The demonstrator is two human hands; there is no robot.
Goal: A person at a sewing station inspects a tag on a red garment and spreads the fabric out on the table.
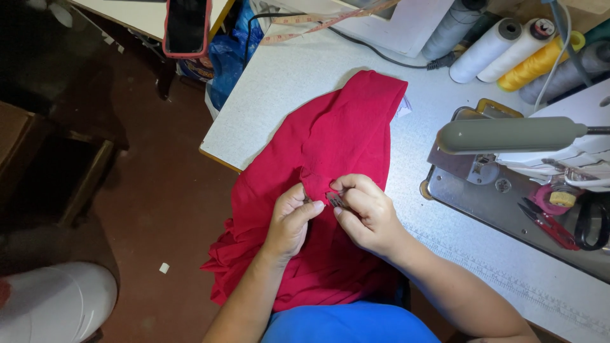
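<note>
Red cloth (pixel 337 140) lay in the middle of the frame, draped over the near edge of the pale speckled table (pixel 279 89) and hanging down toward the person's lap at the bottom centre. It looked thin, soft and light, the kind of knit that folds and bunches freely, slides off an edge under its own weight, and stretches if pulled hard; it seemed in no way fragile, though a snag could likely mark it. The left hand (pixel 292 219) was closed in a pinch on a fold of the cloth, thumb against forefinger. The right hand (pixel 365 213) was also closed, its fingertips clamped on a small dark tool (pixel 335 201) pressed to the same spot, just beside the left thumb; what sort of tool it was I could not tell. The best hold on such cloth appeared to be exactly this: a tight pinch close to the working point, keeping it taut between the two hands, with the bulk resting on the table. At the right of the frame stood a sewing machine (pixel 540 146), with scissors (pixel 591 222) near its base. Thread spools (pixel 508 44) lay at upper right, a measuring tape (pixel 324 22) at the top, and a phone (pixel 186 26) at upper left.
</note>
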